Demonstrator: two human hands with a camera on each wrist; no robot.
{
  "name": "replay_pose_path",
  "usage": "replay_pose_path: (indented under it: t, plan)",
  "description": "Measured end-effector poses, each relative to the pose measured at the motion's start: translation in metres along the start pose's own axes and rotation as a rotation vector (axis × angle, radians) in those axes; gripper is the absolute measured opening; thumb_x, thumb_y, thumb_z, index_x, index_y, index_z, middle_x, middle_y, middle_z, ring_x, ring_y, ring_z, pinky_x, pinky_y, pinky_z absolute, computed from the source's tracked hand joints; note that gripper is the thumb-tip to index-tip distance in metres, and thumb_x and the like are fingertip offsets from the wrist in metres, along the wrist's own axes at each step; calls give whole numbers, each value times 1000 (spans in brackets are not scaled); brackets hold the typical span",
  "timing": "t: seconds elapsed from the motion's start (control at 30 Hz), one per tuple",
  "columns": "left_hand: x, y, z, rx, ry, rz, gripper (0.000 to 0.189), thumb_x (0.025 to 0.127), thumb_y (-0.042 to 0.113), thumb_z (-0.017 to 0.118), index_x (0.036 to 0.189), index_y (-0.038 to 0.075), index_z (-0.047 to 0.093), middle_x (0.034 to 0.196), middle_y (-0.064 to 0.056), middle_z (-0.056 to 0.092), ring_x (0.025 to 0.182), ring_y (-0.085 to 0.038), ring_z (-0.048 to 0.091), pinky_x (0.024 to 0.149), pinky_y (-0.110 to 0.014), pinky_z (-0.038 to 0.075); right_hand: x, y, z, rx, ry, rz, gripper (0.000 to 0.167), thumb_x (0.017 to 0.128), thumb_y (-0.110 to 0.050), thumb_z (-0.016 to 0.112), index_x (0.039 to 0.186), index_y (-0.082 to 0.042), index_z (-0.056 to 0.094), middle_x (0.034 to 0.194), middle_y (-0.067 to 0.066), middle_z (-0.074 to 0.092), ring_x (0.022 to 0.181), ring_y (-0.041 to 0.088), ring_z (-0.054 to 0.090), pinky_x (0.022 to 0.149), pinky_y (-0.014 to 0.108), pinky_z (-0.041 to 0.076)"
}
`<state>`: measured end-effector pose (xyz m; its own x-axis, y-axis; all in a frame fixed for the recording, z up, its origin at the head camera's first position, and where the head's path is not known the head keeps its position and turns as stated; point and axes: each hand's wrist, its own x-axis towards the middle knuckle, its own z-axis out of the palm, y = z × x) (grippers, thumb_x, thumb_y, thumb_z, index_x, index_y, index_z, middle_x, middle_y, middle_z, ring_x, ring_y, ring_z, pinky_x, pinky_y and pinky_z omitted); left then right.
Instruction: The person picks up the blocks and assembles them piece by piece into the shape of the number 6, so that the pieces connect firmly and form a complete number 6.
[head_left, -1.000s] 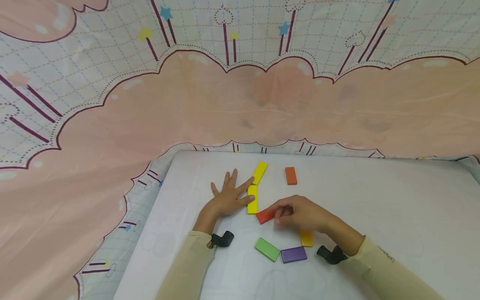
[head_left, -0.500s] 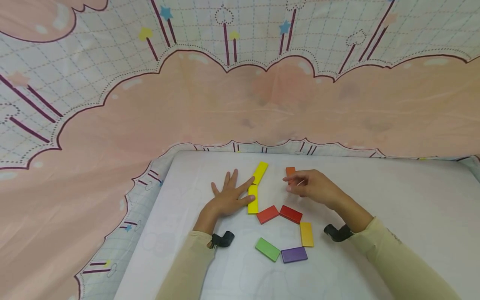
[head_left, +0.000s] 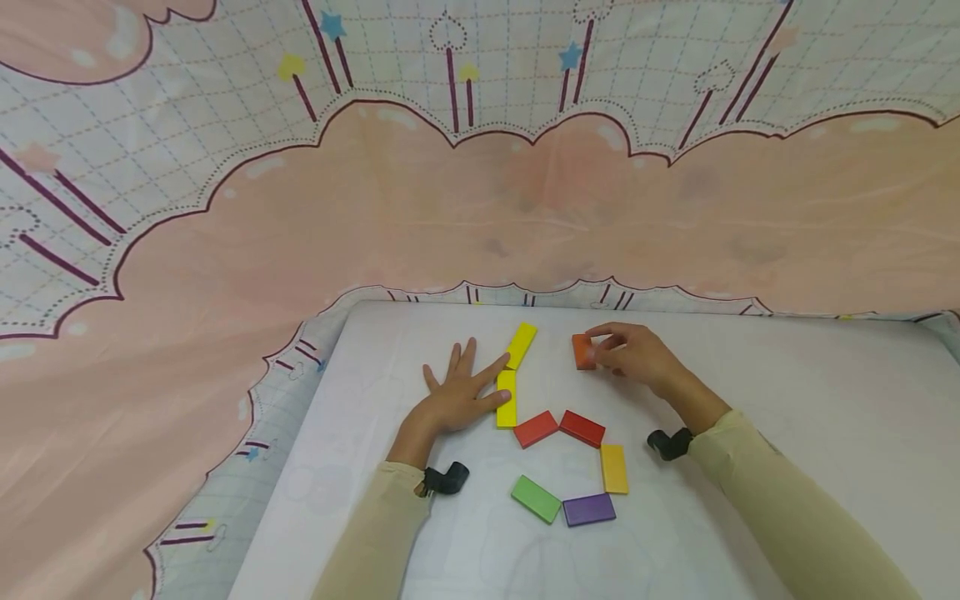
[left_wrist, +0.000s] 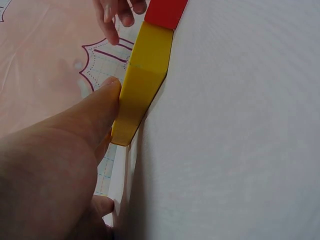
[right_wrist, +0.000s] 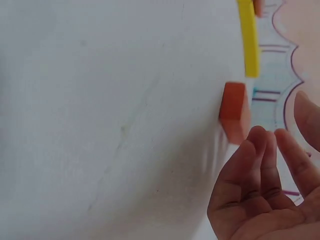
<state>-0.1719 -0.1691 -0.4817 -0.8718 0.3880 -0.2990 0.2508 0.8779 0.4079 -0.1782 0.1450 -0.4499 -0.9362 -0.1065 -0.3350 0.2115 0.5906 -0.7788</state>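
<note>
My left hand (head_left: 459, 398) lies with its fingers spread, its thumb over the near yellow block (head_left: 506, 410) and its index fingertip at the far yellow block (head_left: 522, 343). In the left wrist view the thumb rests against the side of a yellow block (left_wrist: 144, 70). My right hand (head_left: 632, 357) is at the right side of an orange block (head_left: 582, 352), fingertips right at its edge. The right wrist view shows loosely bent fingers and a raised thumb beside the orange block (right_wrist: 233, 111), with nothing between them.
A light red block (head_left: 536, 430), a darker red block (head_left: 582, 428), an orange-yellow block (head_left: 614, 469), a purple block (head_left: 589, 510) and a green block (head_left: 536, 499) curve across the white table (head_left: 787, 400). A patterned cloth (head_left: 480, 217) hangs behind.
My right hand has moved from the red blocks up and away to the orange block, uncovering the darker red and orange-yellow blocks. My left hand has stayed in place.
</note>
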Motion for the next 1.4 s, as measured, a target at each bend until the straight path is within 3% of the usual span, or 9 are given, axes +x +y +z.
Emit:
replay_pose_path:
  t: [0.47,0.7,1.0,1.2,1.4]
  plan:
    - [1,3,-1,13,7,-10,69,98,62,53,159,48,25,173,-11,-8,159,-38,-15,111,-81,-15,19,4,-1,-2,-20,46,57,98,-29,70,151,-20,51,126,16,62,107,28,59,85,27,54]
    - [-1,4,-3,0,7,-12,69,98,61,53,159,48,25,173,-11,-9,159,-38,-15,111,-80,-16,20,6,2,-68,-33,52,59,96,-24,72,151,-18,51,116,15,62,107,29,53,83,29,51]
    - [-1,3,-2,-1,4,-12,68,98,62,53,159,48,25,173,-11,-9,159,-38,-16,111,-80,-16,20,4,6,-145,-28,32,64,95,-22,73,153,-20,47,117,16,61,105,29,54,81,31,52]
    - [-1,3,-2,4,-3,-12,69,98,62,52,159,48,24,173,-11,-9,159,-38,-16,111,-80,-16,18,3,10,-121,-7,44,61,92,-21,77,147,-22,50,128,18,59,113,34,53,93,43,55]
    - [-1,2,-1,6,-7,-12,69,98,63,51,159,48,23,173,-11,-10,158,-38,-17,111,-80,-16,15,5,13,-50,27,13,55,91,-16,77,138,-18,48,135,20,61,117,37,57,104,53,51]
